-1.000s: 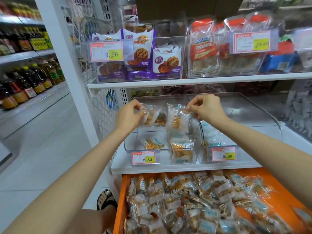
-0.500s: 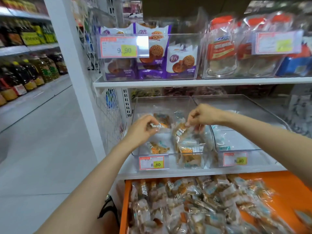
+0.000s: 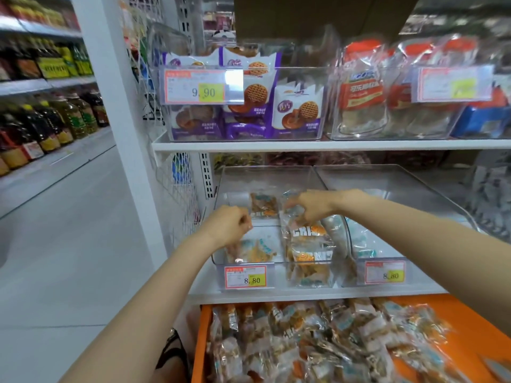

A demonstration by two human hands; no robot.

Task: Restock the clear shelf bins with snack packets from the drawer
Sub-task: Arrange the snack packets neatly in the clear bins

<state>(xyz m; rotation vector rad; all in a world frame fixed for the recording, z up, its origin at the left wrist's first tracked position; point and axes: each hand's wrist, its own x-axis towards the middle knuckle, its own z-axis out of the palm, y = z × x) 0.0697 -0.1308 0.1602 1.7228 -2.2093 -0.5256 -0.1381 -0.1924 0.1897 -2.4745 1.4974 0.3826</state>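
Note:
A clear shelf bin (image 3: 279,175) stands on the lower shelf with a few snack packets in it. My left hand (image 3: 229,228) is over its left half, with curled fingers pinching the lower corner of a snack packet (image 3: 263,205). My right hand (image 3: 312,205) reaches down into the right half and pinches the top of another packet (image 3: 307,233), which stands on a stack of packets (image 3: 309,268). One loose packet (image 3: 258,251) lies on the bin floor. Below the shelf, the open orange drawer (image 3: 199,344) holds a heap of packets (image 3: 318,344).
A second clear bin (image 3: 401,186) sits right of the first, with few packets in it. Price tags (image 3: 245,277) reading 8.80 hang on both bin fronts. The shelf above carries bins of purple biscuit bags (image 3: 249,106). An aisle with oil bottles (image 3: 49,125) opens to the left.
Both hands have gone down from above the bin into it, each with its packet. The right hand's packet now rests on the stack, and the view has moved closer.

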